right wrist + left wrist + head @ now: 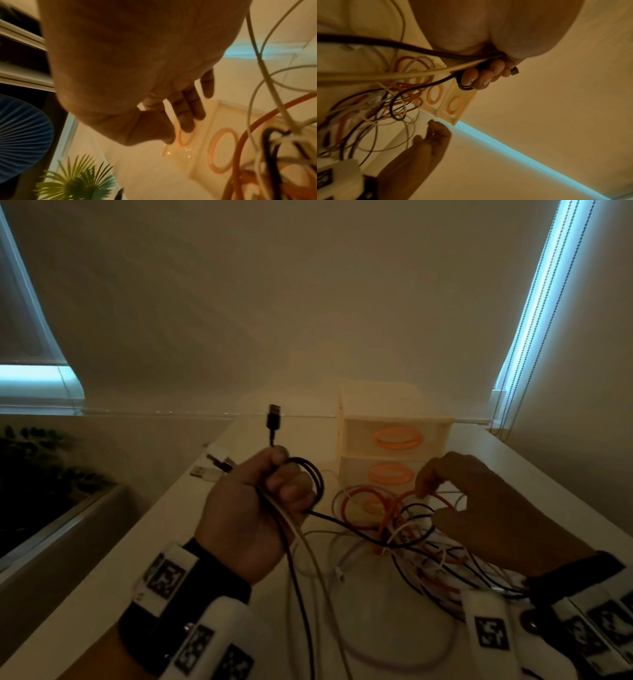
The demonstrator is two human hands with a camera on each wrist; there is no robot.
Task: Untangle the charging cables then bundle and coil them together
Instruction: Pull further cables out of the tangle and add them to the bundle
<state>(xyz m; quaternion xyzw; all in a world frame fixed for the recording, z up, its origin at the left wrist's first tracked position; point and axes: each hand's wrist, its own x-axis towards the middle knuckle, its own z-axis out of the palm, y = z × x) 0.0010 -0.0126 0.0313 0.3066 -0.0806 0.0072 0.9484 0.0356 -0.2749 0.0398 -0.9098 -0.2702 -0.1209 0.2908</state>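
Head view, left hand: our left hand point(255, 510) is raised above the white table point(164, 542), fist closed round a black cable point(301, 604) and a cream cable point(320, 573); the black USB plug point(274, 419) stands up out of the fist.
Head view, right hand: our right hand point(479, 505) hangs over the tangle of cables point(404, 535), thumb and forefinger nipping an orange cable point(442, 499).
Head view, tangle: orange, black and white cords lie knotted on the table just in front of the drawer unit point(394, 453); a pale loop point(394, 655) sprawls nearer us.
Head view, container: the cream drawer unit shows stacked drawers with orange ring handles point(397, 438); the drawers are shut, so we cannot tell what is in them.
Head view, loose plugs: two connectors point(212, 469) lie on the table left of our fist.

Left wrist view, left hand: our fingers point(481, 79) curl tight over the black cable point(385, 43) and cream cable point(385, 75), the plug tip point(515, 71) poking out past them.
Left wrist view, tangle: the knot point(382, 102) lies on the table beside the drawer unit point(453, 104), with our right hand point(426, 148) near it.

Right wrist view, right hand: our fingers point(190, 108) reach towards the drawer unit point(197, 148); the pinch itself is hidden here.
Right wrist view, cables: an orange cable point(248, 129) and white cables point(267, 75) cross at the right edge.
Right wrist view, surroundings: a green plant point(77, 181) and a blue pleated object point(20, 135) sit to the left.
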